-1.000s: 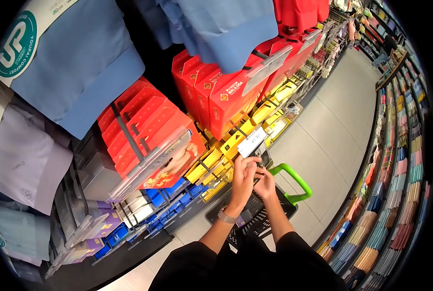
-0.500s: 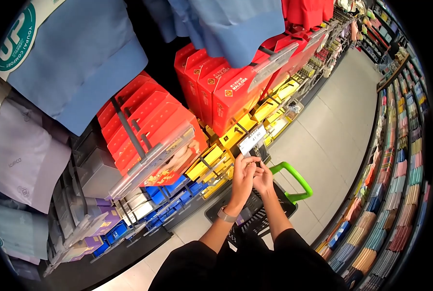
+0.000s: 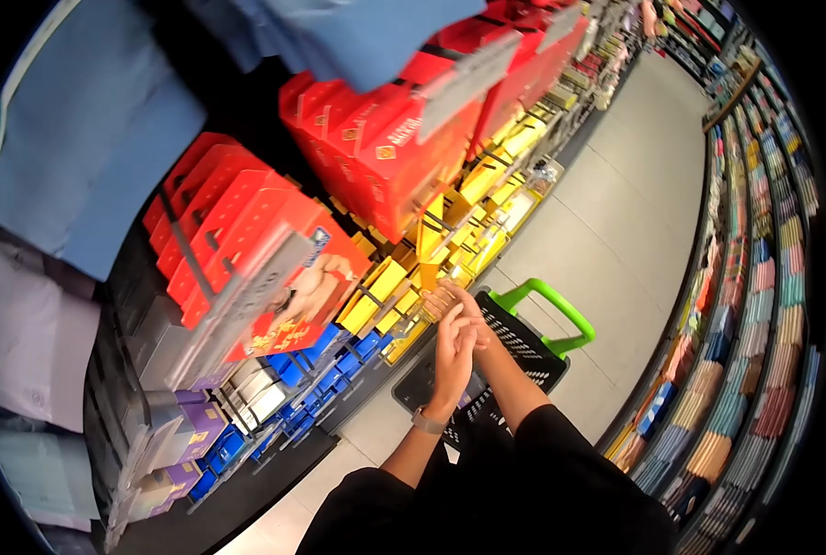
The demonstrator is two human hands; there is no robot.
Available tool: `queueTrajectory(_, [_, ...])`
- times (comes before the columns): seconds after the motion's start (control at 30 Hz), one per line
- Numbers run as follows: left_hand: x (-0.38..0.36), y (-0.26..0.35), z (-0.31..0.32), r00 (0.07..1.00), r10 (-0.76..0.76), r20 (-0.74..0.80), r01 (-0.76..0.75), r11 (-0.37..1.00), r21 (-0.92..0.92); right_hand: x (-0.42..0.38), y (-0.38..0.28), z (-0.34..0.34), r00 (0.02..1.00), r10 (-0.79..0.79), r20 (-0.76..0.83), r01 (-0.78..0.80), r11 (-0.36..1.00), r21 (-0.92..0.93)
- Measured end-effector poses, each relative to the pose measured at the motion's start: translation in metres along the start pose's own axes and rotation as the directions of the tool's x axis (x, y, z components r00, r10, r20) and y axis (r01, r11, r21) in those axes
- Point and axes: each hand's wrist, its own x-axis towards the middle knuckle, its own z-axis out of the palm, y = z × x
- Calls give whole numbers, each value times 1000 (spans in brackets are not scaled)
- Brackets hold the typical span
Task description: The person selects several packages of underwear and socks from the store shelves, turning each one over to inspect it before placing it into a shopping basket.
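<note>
My right hand [image 3: 453, 302] reaches into the lower rack, its fingers curled at the lower end of a yellow box [image 3: 429, 231]. That box stands tilted among its neighbours; the exact grip is partly hidden. My left hand [image 3: 456, 344], with a watch [image 3: 429, 421] on the wrist, crosses in front of the right wrist. Its fingers are loosely bent and apart, and nothing shows in them. Other yellow boxes [image 3: 373, 294] hang on hooks beside my hands.
A black shopping basket [image 3: 524, 347] with a green handle [image 3: 561, 314] stands below my hands. Red boxes [image 3: 390, 153] hang above, blue packs [image 3: 311, 365] to the left. Blue garments [image 3: 89, 120] overhang the rack. Folded textiles [image 3: 727, 370] line the right side of the aisle floor [image 3: 607, 213].
Both hands have moved left and up towards the yellow boxes, the right now extending past the left. One yellow box has turned more upright. The price tag above my hands is no longer visible.
</note>
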Motion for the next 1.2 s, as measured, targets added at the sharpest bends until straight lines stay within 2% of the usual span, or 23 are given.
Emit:
queueTrajectory(0.03, [-7, -6, 3, 1000, -18, 13, 17, 1000, 9, 7, 7, -14, 981, -136, -135, 131, 990, -43])
queueTrajectory(0.07, [-14, -13, 6, 999, -46, 25, 46, 999, -13, 3, 6, -25, 997, -76, 20, 76, 997, -28])
queueTrajectory(0.1, [-21, -19, 7, 997, -63, 40, 63, 998, -12, 1, 7, -20, 995, -50, -83, 42, 995, -95])
queueTrajectory(0.17, [-34, -32, 10, 989, -112, 96, 108, 993, 54, -6, 9, -17, 996, -24, -89, 13, 993, -121])
queueTrajectory(0.23, [-44, -40, 11, 986, -142, 89, 140, 990, 32, -18, 9, -24, 1000, 4, -10, -5, 991, -137])
queueTrajectory(0.27, [-47, -42, 9, 983, -164, 80, 161, 986, 43, -27, 8, -29, 999, 15, -33, -21, 984, -179])
queueTrajectory(0.37, [-53, -55, -4, 978, -201, 56, 192, 973, 131, -74, 0, -47, 979, -47, -199, -27, 936, -352])
queueTrajectory(0.4, [-56, -68, -14, 967, -247, 61, 235, 959, 156, -93, -3, -61, 969, -32, -244, -58, 934, -354])
queueTrajectory(0.5, [-65, -111, -44, 924, -380, 49, 357, 900, 250, -160, -2, -123, 910, -119, -398, -50, 920, -388])
queueTrajectory(0.57, [-73, -166, -72, 852, -523, 21, 493, 816, 301, -209, 7, -188, 845, -123, -521, -134, 893, -429])
queueTrajectory(0.63, [-88, -225, -98, 722, -692, -2, 648, 676, 351, -260, 21, -240, 747, -205, -632, -240, 804, -544])
queueTrajectory(0.7, [-108, -285, -123, 583, -812, 4, 693, 500, 518, -307, 42, -290, 664, -265, -699, -313, 751, -581])
queueTrajectory(0.73, [-115, -302, -126, 555, -831, -29, 646, 409, 645, -329, 53, -316, 640, -297, -709, -414, 643, -644])
queueTrajectory(0.77, [-125, -330, -138, 549, -835, -41, 660, 403, 634, -350, 63, -336, 619, -331, -712, -511, 520, -685])
queueTrajectory(0.8, [-134, -363, -154, 596, -803, -24, 441, 302, 845, -369, 71, -349, 615, -351, -706, -609, 356, -708])
queueTrajectory(0.83, [-135, -376, -154, 632, -775, 12, 180, 162, 970, -383, 76, -361, 616, -373, -694, -685, 181, -705])
queueTrajectory(0.87, [-142, -390, -152, 660, -749, -60, 240, 135, 961, -393, 83, -373, 617, -359, -701, -694, 171, -699])
queueTrajectory(0.97, [-147, -438, -147, 638, -765, -91, 261, 104, 960, -419, 100, -392, 619, -276, -736, -740, 109, -663])
queueTrajectory(1.03, [-150, -477, -152, 612, -780, -126, 312, 92, 945, -418, 114, -395, 563, -179, -807, -811, 67, -580])
queueTrajectory(1.07, [-148, -496, -157, 627, -773, -100, 263, 89, 961, -430, 147, -438, 615, -202, -762, -782, -27, -623])
queueTrajectory(1.1, [-145, -516, -164, 642, -764, -71, 210, 85, 974, -421, 149, -436, 612, -197, -766, -784, -26, -620])
queueTrajectory(1.17, [-134, -562, -186, 631, -775, -35, 165, 90, 982, -393, 140, -403, 486, -248, -838, -874, -137, -466])
queueTrajectory(1.2, [-122, -579, -190, 632, -773, -49, 152, 62, 986, -383, 142, -415, 462, -273, -844, -887, -128, -444])
